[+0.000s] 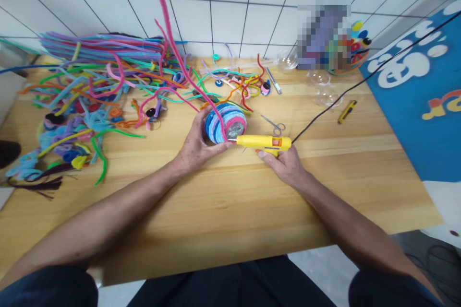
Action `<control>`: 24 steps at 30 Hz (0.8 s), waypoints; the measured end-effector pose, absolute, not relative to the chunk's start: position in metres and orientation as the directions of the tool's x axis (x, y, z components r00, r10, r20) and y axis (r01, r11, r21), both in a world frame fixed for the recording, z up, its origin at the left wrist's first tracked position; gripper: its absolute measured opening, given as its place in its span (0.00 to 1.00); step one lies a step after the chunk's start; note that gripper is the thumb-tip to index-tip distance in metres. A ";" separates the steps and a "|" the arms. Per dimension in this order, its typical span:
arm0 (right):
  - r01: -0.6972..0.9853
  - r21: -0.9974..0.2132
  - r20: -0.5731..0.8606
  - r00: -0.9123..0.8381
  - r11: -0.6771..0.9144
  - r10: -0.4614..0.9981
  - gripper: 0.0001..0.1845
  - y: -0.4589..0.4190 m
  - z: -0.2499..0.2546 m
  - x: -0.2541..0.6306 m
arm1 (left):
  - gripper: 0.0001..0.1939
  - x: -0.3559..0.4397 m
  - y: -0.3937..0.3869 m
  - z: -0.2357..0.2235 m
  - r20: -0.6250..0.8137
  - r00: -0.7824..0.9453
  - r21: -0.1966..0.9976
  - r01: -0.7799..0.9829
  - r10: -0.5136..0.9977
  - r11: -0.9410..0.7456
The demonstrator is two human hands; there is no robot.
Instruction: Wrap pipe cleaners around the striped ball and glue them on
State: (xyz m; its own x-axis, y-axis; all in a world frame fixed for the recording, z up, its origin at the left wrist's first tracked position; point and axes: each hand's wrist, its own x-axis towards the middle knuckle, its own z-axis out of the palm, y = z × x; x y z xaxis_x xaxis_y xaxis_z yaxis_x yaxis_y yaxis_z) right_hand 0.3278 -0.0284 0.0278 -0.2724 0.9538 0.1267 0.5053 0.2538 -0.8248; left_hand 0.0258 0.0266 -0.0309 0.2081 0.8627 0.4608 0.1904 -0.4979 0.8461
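My left hand (198, 141) is wrapped round a clear ball covered in bands of blue, light blue and pink pipe cleaner (221, 117). A bare, see-through patch shows on the ball's right side. From beside that patch a long pink pipe cleaner (173, 43) rises past the top of the view. In my right hand (286, 165) is a yellow hot glue gun (264, 142), its fingers closed round the handle. The gun's metal nozzle points left and meets the edge of the bare patch, close to my left thumb.
Small scissors (275, 125) lie just beyond the glue gun. A black cord (324, 105) runs from the gun to the upper right, past clear plastic domes (329, 95) and a yellow utility knife (347, 112). Heaped pipe cleaners (82, 91) cover the left side, before a tiled wall (230, 19).
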 end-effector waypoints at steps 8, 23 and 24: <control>0.482 -0.852 0.094 -0.242 0.204 0.966 0.19 -0.030 0.029 0.326 | 0.60 0.025 0.027 -0.029 0.447 0.217 0.847 0.211 0.868 -0.489; 0.473 -0.861 0.089 -0.225 0.188 0.970 0.22 -0.032 0.032 0.318 | 0.60 0.024 0.028 -0.035 0.438 0.212 0.859 0.190 0.874 -0.476; 0.468 -0.864 0.086 -0.221 0.183 0.971 0.22 -0.032 0.031 0.318 | 0.60 0.024 0.028 -0.035 0.436 0.213 0.860 0.189 0.875 -0.474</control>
State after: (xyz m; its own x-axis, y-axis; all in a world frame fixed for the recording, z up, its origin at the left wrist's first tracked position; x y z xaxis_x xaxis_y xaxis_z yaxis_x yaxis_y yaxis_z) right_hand 0.3180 -0.0319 0.0312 -0.2213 0.9714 0.0858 0.4685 0.1830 -0.8643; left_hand 0.0239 0.0283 -0.0347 0.2129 0.8746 0.4356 0.1888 -0.4743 0.8599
